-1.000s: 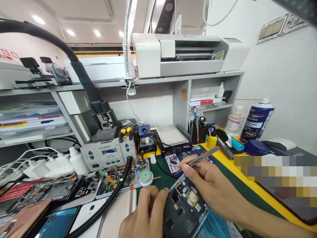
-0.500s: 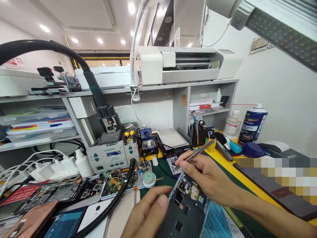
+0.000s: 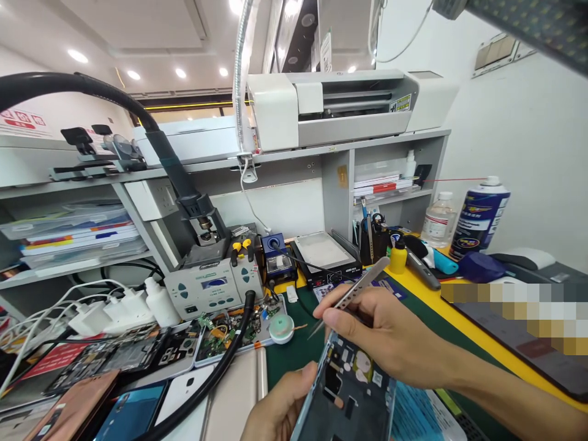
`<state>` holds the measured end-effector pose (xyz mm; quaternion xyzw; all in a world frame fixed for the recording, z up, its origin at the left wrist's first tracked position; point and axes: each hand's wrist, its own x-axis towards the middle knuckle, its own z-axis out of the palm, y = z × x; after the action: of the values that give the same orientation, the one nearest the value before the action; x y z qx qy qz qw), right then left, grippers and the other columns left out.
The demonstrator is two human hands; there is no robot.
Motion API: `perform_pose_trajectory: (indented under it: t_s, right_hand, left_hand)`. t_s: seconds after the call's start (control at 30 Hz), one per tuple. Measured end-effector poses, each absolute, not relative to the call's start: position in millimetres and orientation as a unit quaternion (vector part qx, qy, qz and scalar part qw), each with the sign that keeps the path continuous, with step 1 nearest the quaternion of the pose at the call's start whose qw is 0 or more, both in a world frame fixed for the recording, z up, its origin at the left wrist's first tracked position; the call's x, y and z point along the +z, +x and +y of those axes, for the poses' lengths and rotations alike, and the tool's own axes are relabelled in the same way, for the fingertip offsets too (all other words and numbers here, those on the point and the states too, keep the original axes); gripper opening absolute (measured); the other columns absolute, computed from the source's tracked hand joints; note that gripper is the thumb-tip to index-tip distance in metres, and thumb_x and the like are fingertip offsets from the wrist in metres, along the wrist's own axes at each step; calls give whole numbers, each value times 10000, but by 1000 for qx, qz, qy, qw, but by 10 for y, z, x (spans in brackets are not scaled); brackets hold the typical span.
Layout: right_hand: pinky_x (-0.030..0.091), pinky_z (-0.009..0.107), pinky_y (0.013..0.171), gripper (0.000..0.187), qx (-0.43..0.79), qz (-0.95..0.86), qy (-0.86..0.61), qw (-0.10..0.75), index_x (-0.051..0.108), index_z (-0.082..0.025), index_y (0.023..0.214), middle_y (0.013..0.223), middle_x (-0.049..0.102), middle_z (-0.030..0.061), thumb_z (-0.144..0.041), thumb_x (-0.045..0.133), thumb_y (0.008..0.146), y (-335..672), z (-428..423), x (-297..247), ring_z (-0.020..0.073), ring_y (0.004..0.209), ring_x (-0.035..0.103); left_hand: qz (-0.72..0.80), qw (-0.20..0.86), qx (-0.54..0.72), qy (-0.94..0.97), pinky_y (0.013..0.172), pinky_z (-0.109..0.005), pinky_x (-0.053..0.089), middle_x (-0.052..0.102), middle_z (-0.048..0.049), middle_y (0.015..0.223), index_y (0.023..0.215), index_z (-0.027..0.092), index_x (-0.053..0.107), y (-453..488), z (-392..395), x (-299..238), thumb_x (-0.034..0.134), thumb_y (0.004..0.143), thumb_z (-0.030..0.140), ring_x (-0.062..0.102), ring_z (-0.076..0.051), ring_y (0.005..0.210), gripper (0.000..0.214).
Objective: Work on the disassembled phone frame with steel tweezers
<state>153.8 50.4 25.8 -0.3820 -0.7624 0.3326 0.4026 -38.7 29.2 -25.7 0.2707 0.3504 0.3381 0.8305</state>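
Head view: left hand (image 3: 275, 410) clamped on the edge of an opened phone (image 3: 346, 392), tilted up above the green mat (image 3: 294, 352). Right hand (image 3: 381, 337) pinches tweezers (image 3: 351, 294), tips just beside the phone's top corner. Best kept: phone braced steady, tweezer tips low, light pressure.

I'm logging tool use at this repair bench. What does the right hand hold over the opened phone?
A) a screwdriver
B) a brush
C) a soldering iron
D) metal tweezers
D: the right hand pinches slim metal tweezers, tips pointing down beside the opened phone.
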Motion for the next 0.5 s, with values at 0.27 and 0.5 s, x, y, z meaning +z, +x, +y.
perform_pose_trajectory:
  t_s: [0.27,0.5]
  right_hand:
    - [558,302,951,185,218,-719,-408,518,754,-309,1083,1134,762,-3,-365,603,992,1660,484,248,185,1042,713]
    - [655,161,667,116,256,-650,-418,581,784,-302,1000,788,816,-14,-337,692,937,1697,292,283,143,715,789]
  left_hand:
    - [330,840,332,273,962,-425,537,794,-111,765,758,129,758,-407,330,-343,672,858,330,738,-332,1023,240]
    - [340,841,333,257,963,-421,525,786,-103,733,722,132,752,-382,305,-304,641,887,333,743,-327,999,283]
